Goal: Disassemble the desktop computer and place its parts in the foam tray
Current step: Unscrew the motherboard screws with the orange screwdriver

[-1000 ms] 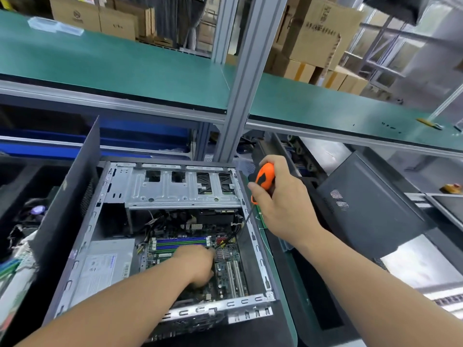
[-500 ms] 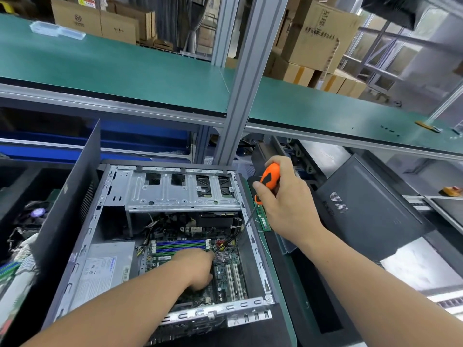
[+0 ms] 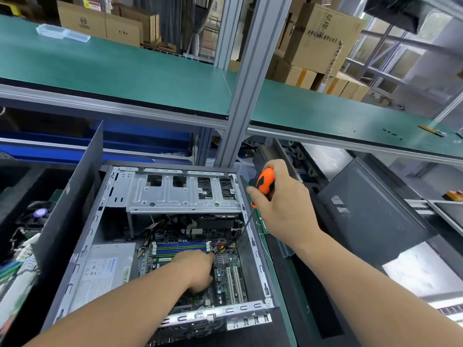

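Nearest to the camera, the left hand (image 3: 199,271) reached down into the open desktop computer (image 3: 175,246) and rested on the motherboard (image 3: 226,274), just below the blue and green memory slots (image 3: 180,247). Its fingers were bent down toward the board, but whether they pinched something could not be told, because the hand itself hid them.

A little farther, the right hand (image 3: 280,206) gripped the orange handle of a screwdriver (image 3: 264,184) above the right wall of the case. The thin shaft ran down and to the left, and its tip came near the left hand's fingers, beside a small heatsink (image 3: 223,257).

The step in hand seemed to be loosening a screw or a connector on the motherboard, so the task looked only partly done: the power supply (image 3: 105,271) and the metal drive cage (image 3: 183,194) were not yet taken out. The next move probably called for a steady tip on the fastener, while the left hand held the part so that it did not drop.

To the left, behind the upright side panel (image 3: 75,209), a dark foam tray (image 3: 22,221) already held a fan and some cables. Farther back stood a green shelf (image 3: 125,68) and cardboard boxes (image 3: 100,21).
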